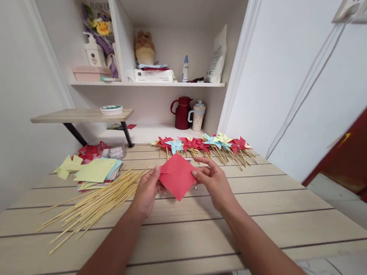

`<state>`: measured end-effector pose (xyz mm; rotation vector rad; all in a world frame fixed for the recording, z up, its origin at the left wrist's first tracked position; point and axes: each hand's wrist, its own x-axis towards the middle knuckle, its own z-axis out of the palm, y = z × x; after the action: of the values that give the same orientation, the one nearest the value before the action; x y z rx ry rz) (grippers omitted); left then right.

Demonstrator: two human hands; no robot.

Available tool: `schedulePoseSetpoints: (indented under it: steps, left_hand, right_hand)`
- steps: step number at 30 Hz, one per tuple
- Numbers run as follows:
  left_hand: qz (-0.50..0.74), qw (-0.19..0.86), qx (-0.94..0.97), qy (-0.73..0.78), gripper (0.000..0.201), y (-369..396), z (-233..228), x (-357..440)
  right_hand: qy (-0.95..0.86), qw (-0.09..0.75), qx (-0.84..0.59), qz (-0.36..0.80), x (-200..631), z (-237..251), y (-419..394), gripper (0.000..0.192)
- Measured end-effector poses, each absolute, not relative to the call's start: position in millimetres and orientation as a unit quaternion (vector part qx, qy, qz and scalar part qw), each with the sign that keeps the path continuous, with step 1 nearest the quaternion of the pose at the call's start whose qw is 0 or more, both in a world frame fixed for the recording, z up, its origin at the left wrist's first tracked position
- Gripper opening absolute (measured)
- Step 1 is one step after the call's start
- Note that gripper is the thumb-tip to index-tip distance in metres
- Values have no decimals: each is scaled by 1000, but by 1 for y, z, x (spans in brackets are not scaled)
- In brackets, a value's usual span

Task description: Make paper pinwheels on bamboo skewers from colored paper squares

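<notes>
Both the left hand (145,192) and right hand (214,182) grasp a red paper square (177,176) mid-frame, thin sticks (106,199) lying lower left.

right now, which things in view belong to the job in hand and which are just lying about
Likely part of the job:
- red paper square, held between left hand and right hand
- stack of coloured paper
- thin sticks
- pinwheels on sticks

Likely just lying about:
- dark red jug
- speckled cup
- plush toy
- pump bottle
</notes>
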<state>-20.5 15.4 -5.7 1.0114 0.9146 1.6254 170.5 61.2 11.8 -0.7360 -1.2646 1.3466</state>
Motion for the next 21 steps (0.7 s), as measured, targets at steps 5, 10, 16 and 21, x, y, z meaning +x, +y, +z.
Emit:
schedulePoseSetpoints:
  steps: [5,10,16,21]
  left_hand:
    - [663,527,401,348,55,15,-6,-20]
    - [636,586,391,317,74,13,-3,-18]
    - [641,591,383,305,85,11,0,-17]
    - [639,590,407,279,74,9,3,-12]
  right_hand:
    - [-546,549,-307,553,171,12,61,50]
    - [-571,553,-305,525,172,9,61,45]
    - [-572,553,-314,518,172,9,60,45]
    - [-577,554,-321,507,169,8,59,44]
